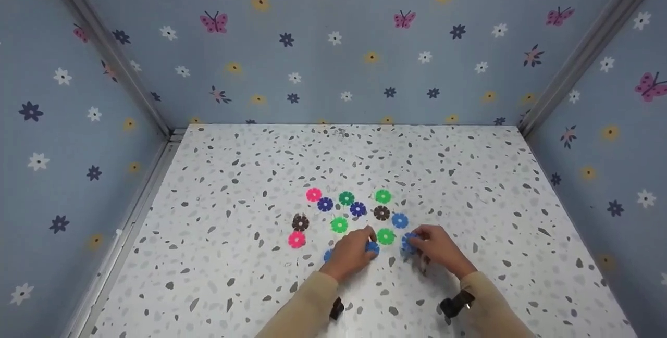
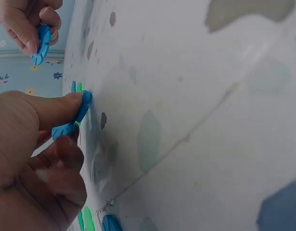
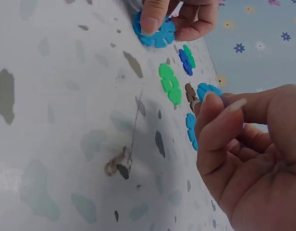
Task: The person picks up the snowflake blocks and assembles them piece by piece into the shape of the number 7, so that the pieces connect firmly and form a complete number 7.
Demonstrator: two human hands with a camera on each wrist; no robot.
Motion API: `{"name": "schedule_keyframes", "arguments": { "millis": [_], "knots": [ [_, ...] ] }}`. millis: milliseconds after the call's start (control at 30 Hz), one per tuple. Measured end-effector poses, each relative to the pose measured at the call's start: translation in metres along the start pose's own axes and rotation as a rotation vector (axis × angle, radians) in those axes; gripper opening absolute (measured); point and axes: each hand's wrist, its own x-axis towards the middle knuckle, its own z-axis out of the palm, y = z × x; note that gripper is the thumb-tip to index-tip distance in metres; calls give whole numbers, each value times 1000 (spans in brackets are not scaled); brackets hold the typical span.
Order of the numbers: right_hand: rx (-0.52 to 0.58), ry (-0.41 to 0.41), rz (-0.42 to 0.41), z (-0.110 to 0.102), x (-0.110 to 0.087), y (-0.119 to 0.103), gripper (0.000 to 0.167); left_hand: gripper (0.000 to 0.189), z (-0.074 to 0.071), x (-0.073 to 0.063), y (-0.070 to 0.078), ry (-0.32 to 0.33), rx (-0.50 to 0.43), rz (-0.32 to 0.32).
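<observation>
My left hand pinches a blue notched disc between thumb and fingers, low over the tabletop. In the left wrist view the thumb presses on the blue plastic, and part of it is hidden by the fingers. To the right, my right hand pinches another blue notched disc by its edge; the right wrist view shows its rim at the fingertips. The hands are apart, with a light green disc lying just beyond the gap between them. A further blue disc lies partly hidden beside the left hand.
Beyond the hands several notched discs lie flat: pink, dark green, navy, brown and blue. They rest on a white speckled tabletop. Blue patterned panels stand at the back and both sides.
</observation>
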Motion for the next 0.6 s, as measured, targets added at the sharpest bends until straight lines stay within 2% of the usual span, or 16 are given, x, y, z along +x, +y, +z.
{"name": "schedule_keyframes", "arguments": {
  "millis": [100,267,433,600],
  "knots": [
    [80,1,14,1,-2,-1,20,19,-1,-2,1,2,-123,7],
    [176,5,31,-2,-1,-6,26,8,-7,0,6,54,-330,39],
    [227,29,98,-1,-1,-9,26,5,-7,0,10,97,-423,54],
    [281,38,115,-1,-2,-13,27,5,-8,1,14,121,-453,63]
  ]
}}
